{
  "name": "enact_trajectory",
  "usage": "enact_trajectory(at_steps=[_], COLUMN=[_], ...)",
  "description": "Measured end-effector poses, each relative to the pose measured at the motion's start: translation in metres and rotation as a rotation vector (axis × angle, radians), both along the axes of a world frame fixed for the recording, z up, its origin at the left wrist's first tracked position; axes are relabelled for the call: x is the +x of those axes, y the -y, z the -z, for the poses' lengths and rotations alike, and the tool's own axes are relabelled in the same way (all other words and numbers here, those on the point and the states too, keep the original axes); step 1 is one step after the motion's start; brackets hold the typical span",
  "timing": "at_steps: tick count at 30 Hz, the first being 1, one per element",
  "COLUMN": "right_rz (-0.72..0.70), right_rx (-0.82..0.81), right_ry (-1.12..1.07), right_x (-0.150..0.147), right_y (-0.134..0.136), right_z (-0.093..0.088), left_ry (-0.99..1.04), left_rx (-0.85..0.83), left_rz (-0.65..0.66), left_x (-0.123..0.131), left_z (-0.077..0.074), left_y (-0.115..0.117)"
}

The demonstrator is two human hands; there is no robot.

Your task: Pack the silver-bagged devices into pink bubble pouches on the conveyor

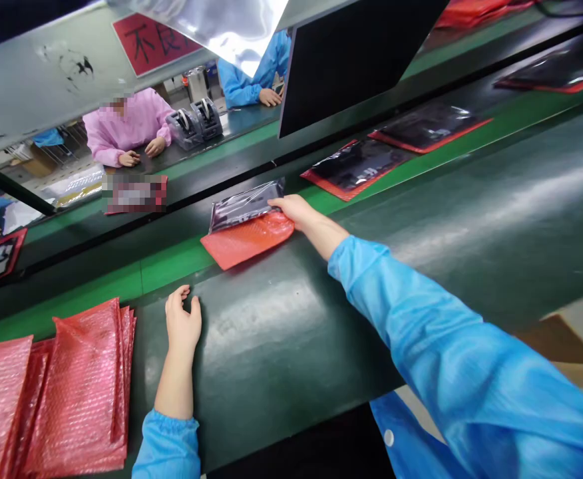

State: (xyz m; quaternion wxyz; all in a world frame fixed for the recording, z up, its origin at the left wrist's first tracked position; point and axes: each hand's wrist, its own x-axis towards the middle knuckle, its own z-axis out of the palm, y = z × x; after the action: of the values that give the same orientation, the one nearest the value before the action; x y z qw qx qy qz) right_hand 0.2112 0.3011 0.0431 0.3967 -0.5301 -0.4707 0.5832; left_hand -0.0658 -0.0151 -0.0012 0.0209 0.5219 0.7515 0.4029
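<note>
Two hands | right hand [299,211] pinches glossy bag [241,205] atop bubbly red pouch [246,241] | left hand [182,324] splayed flat

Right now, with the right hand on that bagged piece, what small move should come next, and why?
Probably nudge it forward: the right hand touches the red bubble bag with its silvery pouch, which straddles the green strip, while similar pieces lie on the farther lane.

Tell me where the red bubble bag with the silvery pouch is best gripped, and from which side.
Probably its far right corner, from the right, where the right hand touches it. The red bubble bag lies flat; there the silvery pouch overlaps it, so one pinch catches both.
</note>
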Motion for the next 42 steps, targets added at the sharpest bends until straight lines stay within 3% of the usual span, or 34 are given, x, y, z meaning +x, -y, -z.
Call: enact_trajectory(at_steps=[3, 7, 10, 12, 17, 20, 23, 27, 29, 33, 36, 38, 40, 42], right_rz=[-0.089, -0.201, -0.210, -0.186, -0.204, -0.302, -0.317, -0.306, -0.226, 0.007, 0.080, 0.158, 0.279, 0.353], right_rx=[0.011, 0.018, 0.165, 0.274, 0.287, 0.031, -0.143, 0.049, 0.188, 0.372, 0.405, 0.395, 0.398, 0.403], right_ry=[-0.075, -0.080, 0.066, 0.144, -0.085, -0.271, -0.250, -0.134, -0.124, -0.139, -0.151, -0.223, -0.348, -0.507], right_x=[-0.009, 0.007, 0.023, 0.032, 0.061, 0.079, 0.078, 0.058, 0.052, 0.055, 0.057, 0.056, 0.056, 0.058], right_y=[0.059, 0.112, 0.114, 0.105, 0.088, 0.088, 0.094, 0.104, 0.105, 0.100, 0.094, 0.091, 0.086, 0.081], right_z=[0.014, 0.032, 0.033, 0.030, 0.011, 0.001, -0.003, -0.001, 0.001, 0.009, 0.018, 0.024, 0.027, 0.026], left_ry=[-0.112, -0.216, -0.107, -0.022, 0.067, 0.111, 0.129, 0.094, 0.053, -0.080, -0.128, -0.134, -0.167, -0.216], left_rx=[0.055, 0.082, -0.042, -0.172, -0.391, -0.465, -0.516, -0.493, -0.472, -0.339, -0.219, -0.168, -0.122, -0.123], left_rz=[0.094, 0.426, 0.695, 0.800, 0.854, 0.824, 0.729, 0.662, 0.572, 0.192, -0.063, -0.163, -0.174, -0.048], left_x=[0.000, 0.009, 0.024, 0.035, 0.049, 0.044, 0.036, 0.023, 0.013, -0.015, -0.030, -0.032, -0.025, -0.014], left_z=[-0.017, -0.035, -0.036, -0.036, -0.053, -0.059, -0.055, -0.050, -0.049, -0.045, -0.043, -0.045, -0.050, -0.055], left_y=[0.011, 0.019, 0.020, 0.019, 0.024, 0.028, 0.030, 0.027, 0.026, 0.027, 0.031, 0.034, 0.036, 0.036])
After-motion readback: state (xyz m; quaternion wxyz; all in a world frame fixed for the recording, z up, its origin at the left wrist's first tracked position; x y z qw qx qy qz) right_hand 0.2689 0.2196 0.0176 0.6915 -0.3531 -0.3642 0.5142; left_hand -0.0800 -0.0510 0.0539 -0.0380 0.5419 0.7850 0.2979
